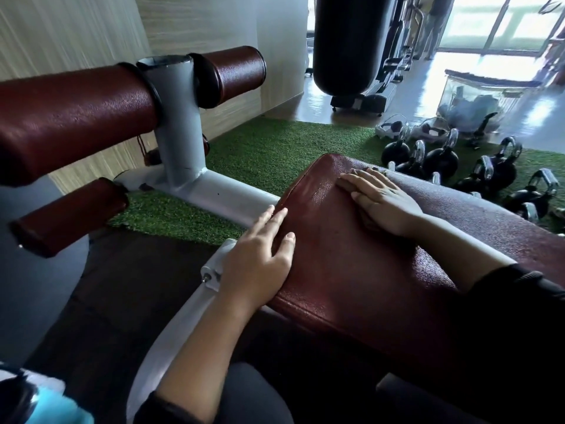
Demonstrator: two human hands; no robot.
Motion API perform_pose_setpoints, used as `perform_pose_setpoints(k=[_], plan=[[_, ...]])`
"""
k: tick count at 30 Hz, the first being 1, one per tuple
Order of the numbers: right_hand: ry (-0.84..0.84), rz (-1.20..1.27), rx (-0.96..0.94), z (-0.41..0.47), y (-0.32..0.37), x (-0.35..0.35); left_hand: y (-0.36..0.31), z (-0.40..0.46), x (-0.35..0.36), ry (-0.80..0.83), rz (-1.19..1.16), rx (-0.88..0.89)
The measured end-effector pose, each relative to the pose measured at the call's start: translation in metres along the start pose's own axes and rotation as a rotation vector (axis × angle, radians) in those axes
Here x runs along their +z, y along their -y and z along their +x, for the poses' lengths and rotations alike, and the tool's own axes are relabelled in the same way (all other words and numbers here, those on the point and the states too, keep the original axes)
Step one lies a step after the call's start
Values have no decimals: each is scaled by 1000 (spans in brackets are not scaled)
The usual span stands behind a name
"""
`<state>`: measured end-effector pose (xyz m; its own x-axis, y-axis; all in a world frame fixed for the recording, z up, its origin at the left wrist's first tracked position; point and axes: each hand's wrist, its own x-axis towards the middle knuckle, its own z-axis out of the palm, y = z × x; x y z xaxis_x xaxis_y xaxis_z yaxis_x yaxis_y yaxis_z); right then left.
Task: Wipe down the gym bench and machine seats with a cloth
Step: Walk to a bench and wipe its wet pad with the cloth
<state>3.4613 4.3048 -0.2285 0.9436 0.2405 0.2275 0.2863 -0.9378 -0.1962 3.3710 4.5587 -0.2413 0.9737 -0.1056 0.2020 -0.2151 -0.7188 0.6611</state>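
On the maroon bench pad [351, 255], left hand [260, 258] and right hand [382, 200] flat, fingers spread, empty.

bench pad [351, 255] maroon | frame [180, 123] grey | turf [275, 148] green | kettlebells [440, 160] black

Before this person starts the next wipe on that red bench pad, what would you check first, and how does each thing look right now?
1. Cloth in hand: cannot tell. The right hand lies flat on the bench pad; only a small scrap shows at its fingertips.
2. Left hand free: ok, open, resting on the pad's near edge.
3. Pad surface clear of objects: ok, only the hands lie on it.
4. Pad already wiped: cannot tell; it looks speckled and shiny.
5. Roller pads within sight for later: ok, left of the bench.
6. Kettlebells out of the way: ok, on the turf beyond the bench.
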Motion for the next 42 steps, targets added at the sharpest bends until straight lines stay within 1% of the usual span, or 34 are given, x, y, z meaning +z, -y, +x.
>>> perform_pose_setpoints(k=[6,9,12,15,18,21,23,25,27,29,32,33,35,38,40,42], plan=[[4,56,-12,12,-5,1,-1,1,3,-61,-50,-4],[7,68,31,42,-5,2,-2,0,3,-60,-64,-3],[0,31,53,77,11,6,-1,1,3,-65,-89,-1],[-12,48,-63,93,40,15,0,1,3,-88,-91,-7],[31,92,-244,68,60,21,-1,0,2,-101,-102,-2],[101,155,-379,23,48,9,0,1,2,-96,-91,-12],[137,152,-409,8,24,-1,-1,1,2,-79,-76,-20],[130,107,-380,13,1,-9,-1,0,2,-74,-74,-23],[108,65,-311,34,-9,-8,-1,1,2,-75,-85,-29],[63,20,-240,56,-1,0,-1,1,2,-81,-111,-22],[12,13,-138,71,36,14,-1,1,3,-102,-136,-10],[20,37,-152,68,48,17,0,1,3,-108,-139,-10],[59,104,-252,45,61,15,0,1,4,-107,-139,0],[145,199,-428,5,43,3,2,2,4,-92,-129,2],[174,189,-446,-2,17,-6,3,2,5,-84,-125,-5],[148,143,-370,9,-3,-10,4,2,5,-88,-133,4]])
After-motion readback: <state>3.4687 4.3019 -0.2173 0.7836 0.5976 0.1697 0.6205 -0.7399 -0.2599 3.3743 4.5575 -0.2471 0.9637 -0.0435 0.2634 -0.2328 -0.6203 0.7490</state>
